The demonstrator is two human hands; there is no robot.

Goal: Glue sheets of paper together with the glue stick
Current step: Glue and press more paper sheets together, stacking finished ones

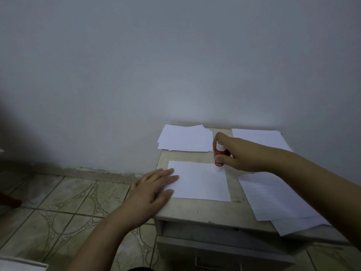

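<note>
Two hands work at one white sheet of paper [203, 182] on a small pale cabinet top [197, 209].

Head view: the right hand [237, 153] grasps a red-and-white glue stick [219, 155], fingers curled round its barrel, holding it upright with its lower end touching the sheet near the sheet's far right corner. The left hand [154, 187] lies flat, fingers straight, pressing the sheet's left edge at the left edge of the cabinet top. A loose stack of white papers [185, 139] lies at the far left corner, against the grey wall [175, 55]. More white sheets [273, 200] lie along the right edge, some hanging over the near right corner, and another sheet [259, 136] sits at the far right corner. Patterned floor tiles [68, 202] show to the left.
</note>
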